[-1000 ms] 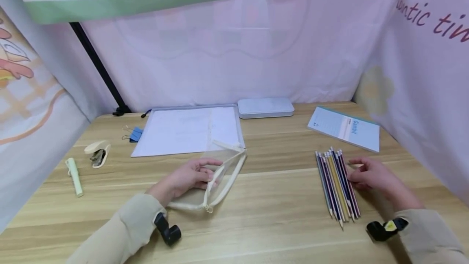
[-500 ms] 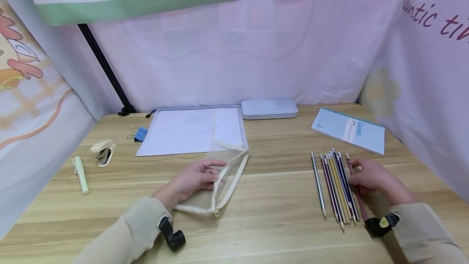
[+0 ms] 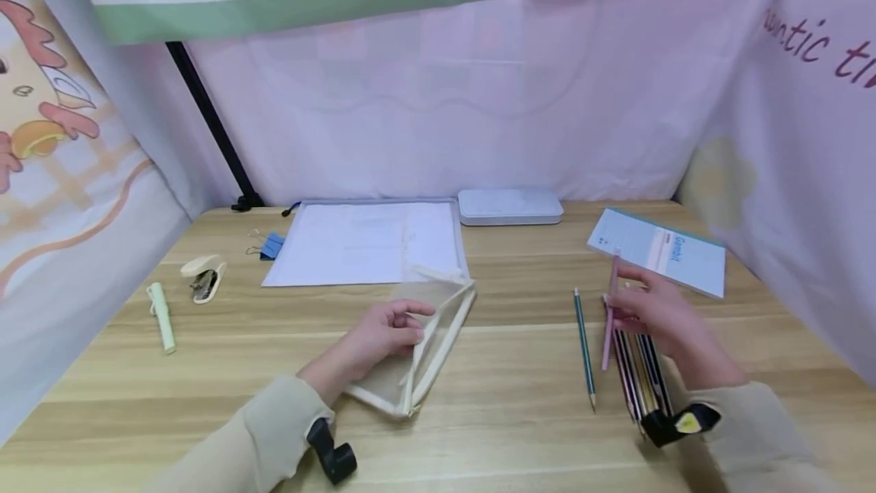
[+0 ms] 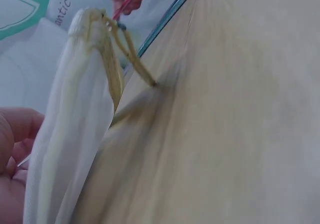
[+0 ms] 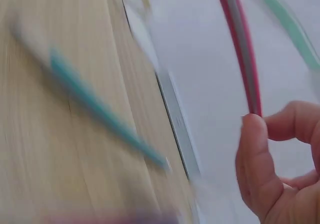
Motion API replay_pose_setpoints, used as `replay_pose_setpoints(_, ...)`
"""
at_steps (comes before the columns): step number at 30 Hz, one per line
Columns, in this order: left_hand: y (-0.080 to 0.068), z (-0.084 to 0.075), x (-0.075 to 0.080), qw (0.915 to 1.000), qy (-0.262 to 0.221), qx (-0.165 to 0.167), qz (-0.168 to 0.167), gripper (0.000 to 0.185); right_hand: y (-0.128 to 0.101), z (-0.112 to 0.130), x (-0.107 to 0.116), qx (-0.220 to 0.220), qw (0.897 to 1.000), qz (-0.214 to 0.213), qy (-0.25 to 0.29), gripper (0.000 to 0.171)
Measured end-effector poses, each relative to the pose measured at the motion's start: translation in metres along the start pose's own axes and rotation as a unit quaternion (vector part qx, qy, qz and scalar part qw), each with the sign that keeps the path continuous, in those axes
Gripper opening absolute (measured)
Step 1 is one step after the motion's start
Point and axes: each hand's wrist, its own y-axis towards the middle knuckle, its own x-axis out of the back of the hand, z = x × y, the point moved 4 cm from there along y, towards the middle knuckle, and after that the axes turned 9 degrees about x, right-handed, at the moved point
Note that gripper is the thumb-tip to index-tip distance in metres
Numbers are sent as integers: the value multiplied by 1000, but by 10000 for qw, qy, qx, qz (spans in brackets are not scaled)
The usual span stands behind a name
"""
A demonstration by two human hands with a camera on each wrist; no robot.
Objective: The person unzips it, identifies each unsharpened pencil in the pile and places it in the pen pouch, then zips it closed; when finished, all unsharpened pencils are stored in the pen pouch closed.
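Note:
My left hand point(image 3: 386, 331) rests on a cream mesh zip pouch point(image 3: 424, 341) in the middle of the wooden desk, fingers curled at its open edge; the left wrist view shows the pouch point(image 4: 75, 129) lifted by my fingers point(image 4: 12, 149). My right hand point(image 3: 657, 314) pinches a pink pencil point(image 3: 609, 318) raised above a bundle of coloured pencils point(image 3: 639, 371) lying on the desk. In the right wrist view the pink pencil point(image 5: 240, 43) runs up from my fingertips point(image 5: 252, 154). A green pencil point(image 3: 584, 347) lies apart, left of the bundle.
A clear document folder with white paper point(image 3: 366, 242), a grey tin case point(image 3: 509, 206) and a blue notepad point(image 3: 660, 249) lie at the back. Blue binder clips point(image 3: 270, 244), a cream stapler point(image 3: 203, 278) and a pale green pen point(image 3: 162, 316) lie at the left. Fabric curtains enclose the desk.
My right hand has picked one pink pencil out of the bundle and lifted it. The green pencil has rolled left, away from the others. My left hand stays on the pouch.

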Motion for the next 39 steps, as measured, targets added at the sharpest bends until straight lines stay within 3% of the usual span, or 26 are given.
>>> replay_pose_setpoints(4, -1, 1, -6, 9996, -241, 49, -111, 41, 6, 13, -45, 133, 9963, 61, 846, 66)
replay_pose_setpoints(7, -2, 2, -10, 9987, -451, 11, -234, 41, 10, 17, -79, 129, 9929, 83, 1177, 66)
replay_pose_setpoints(12, -3, 2, -17, 9963, -725, -68, -467, 39, 17, 18, -125, 175, 9865, -53, 1627, 66)
replay_pose_setpoints(17, -2, -1, -24, 9930, -937, -140, -704, 38, 22, 15, -156, 79, 9839, -310, 1756, 67)
replay_pose_setpoints(27, -1, -10, -38, 9854, -1243, -442, -1073, 34, 15, 12, -188, 6, 9858, -99, 1679, 65)
replay_pose_setpoints(39, 0, -11, -43, 9857, -1246, -473, -1035, 33, 17, 11, -190, -44, 9864, -168, 1633, 65)
